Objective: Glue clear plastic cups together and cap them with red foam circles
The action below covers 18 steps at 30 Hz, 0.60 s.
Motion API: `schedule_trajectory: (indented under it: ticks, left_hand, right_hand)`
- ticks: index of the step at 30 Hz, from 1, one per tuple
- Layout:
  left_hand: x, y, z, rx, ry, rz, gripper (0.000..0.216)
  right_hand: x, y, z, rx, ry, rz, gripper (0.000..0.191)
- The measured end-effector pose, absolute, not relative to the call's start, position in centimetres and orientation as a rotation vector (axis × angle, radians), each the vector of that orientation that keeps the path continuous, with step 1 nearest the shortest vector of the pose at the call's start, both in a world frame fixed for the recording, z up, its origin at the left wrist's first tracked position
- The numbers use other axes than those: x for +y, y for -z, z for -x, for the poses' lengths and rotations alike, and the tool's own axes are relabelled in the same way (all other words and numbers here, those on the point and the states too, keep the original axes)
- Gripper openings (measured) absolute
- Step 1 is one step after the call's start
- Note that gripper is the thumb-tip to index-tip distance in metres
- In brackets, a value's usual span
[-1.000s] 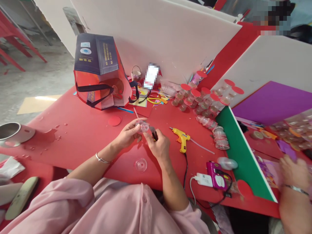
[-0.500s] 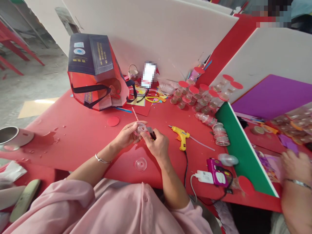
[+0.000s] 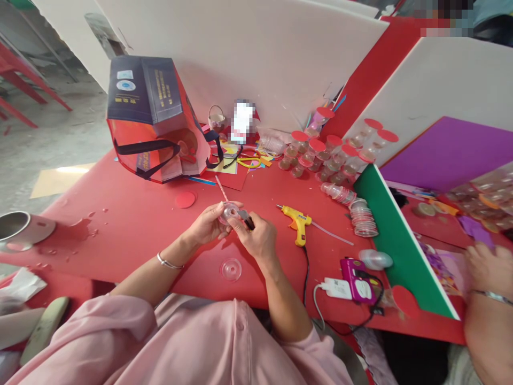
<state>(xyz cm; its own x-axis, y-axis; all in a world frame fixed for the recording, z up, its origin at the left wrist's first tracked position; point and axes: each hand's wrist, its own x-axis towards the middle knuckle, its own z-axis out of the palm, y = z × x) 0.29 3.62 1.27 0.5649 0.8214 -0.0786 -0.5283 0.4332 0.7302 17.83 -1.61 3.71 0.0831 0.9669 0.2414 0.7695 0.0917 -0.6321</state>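
Note:
My left hand (image 3: 208,224) is closed around a small clear plastic cup (image 3: 229,212), held above the red table (image 3: 132,224). My right hand (image 3: 258,238) grips a small dark-handled tool (image 3: 246,219) whose tip rests against the cup. A clear round lid (image 3: 231,269) lies on the table just in front of my hands. A yellow glue gun (image 3: 297,223) lies to the right of my right hand, its black cord running toward me.
A red and navy bag (image 3: 150,123) stands at the back left. Several red-lidded clear jars (image 3: 332,152) crowd the back right, beside stacked lids (image 3: 363,219). A metal bowl (image 3: 16,227) sits far left. Another person's hand (image 3: 487,270) works past the green divider (image 3: 396,246).
My hands stay together on the cup, and the tool tip has shifted slightly against it. The view drifted a little. The other person's hand has moved slightly at the right.

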Motion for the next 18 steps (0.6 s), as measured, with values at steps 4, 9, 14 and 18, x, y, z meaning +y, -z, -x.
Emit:
schedule_trajectory:
  ticks: [4, 9, 14, 18]
  left_hand:
    - [3.60, -1.18, -0.31, 0.466, -0.885, -0.717, 0.059]
    - [3.61, -1.03, -0.19, 0.470, -0.894, -0.738, 0.061]
    - [3.69, -0.79, -0.02, 0.459, -0.891, -0.754, 0.059]
    - [3.70, -0.61, 0.01, 0.462, -0.893, -0.755, 0.060]
  right_hand:
    - [-1.64, -3.67, -17.79, -1.721, -0.389, 1.722, 0.067]
    - [-1.62, -3.64, -17.78, -1.722, -0.392, 1.721, 0.067]
    - [-1.60, -3.62, -17.88, -1.729, -0.397, 1.734, 0.067]
    - [-1.57, -3.72, -17.87, -1.737, -0.403, 1.745, 0.068]
